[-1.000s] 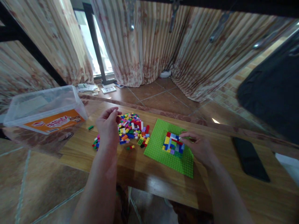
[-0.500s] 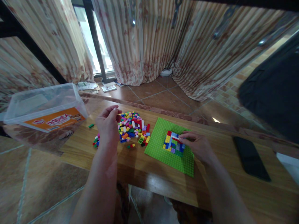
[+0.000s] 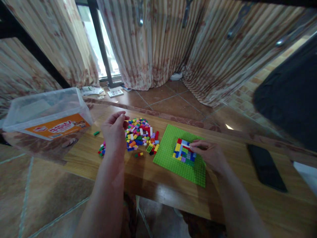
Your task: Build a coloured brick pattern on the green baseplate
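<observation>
A square block build (image 3: pixel 183 153) of red, white, blue, yellow, purple and green toy bricks stands on a bright green baseplate (image 3: pixel 164 150). My right hand (image 3: pixel 208 152) is closed in a pinch at the build's far right corner. Its fingertips are on a small brick beside the white and red ones, mostly hidden by the fingers. My left hand (image 3: pixel 114 127) hovers at the left side of a heap of loose bricks (image 3: pixel 138 135), with thumb and fingertips pressed together. Whatever it holds, if anything, is too small to make out.
A clear plastic tub (image 3: pixel 49 114) with an orange label stands at the table's left end. One green brick (image 3: pixel 96 133) lies apart near it. On the right, a black phone (image 3: pixel 266 168) rests on the wooden table (image 3: pixel 158 185). Striped curtains hang behind.
Both hands keep practically the same place and pose. The view has shifted very slightly; the bricks and baseplate have not visibly moved.
</observation>
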The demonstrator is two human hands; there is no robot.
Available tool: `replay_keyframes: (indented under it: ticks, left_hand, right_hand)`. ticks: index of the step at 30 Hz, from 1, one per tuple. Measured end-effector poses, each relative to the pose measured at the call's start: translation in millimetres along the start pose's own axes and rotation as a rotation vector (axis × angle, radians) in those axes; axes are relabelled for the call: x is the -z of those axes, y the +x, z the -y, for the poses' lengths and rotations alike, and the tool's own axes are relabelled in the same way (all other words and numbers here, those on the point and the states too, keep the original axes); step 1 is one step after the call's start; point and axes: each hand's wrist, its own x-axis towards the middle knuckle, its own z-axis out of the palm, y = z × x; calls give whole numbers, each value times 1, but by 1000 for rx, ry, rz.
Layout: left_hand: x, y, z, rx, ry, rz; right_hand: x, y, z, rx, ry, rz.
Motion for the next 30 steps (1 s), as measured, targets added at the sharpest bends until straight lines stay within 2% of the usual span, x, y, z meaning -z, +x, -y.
replay_keyframes:
  ticks: [9, 16, 30]
  left_hand:
    - [1, 0, 2, 0, -3, 2]
    - [0, -1, 0, 1, 12, -4]
    - [0, -1, 2, -2, -3, 16]
  right_hand:
    - [-2, -1, -5, 29, 45, -9]
    - [-1, -1, -7, -22, 59, 24]
    - [0, -2, 2, -22, -15, 41]
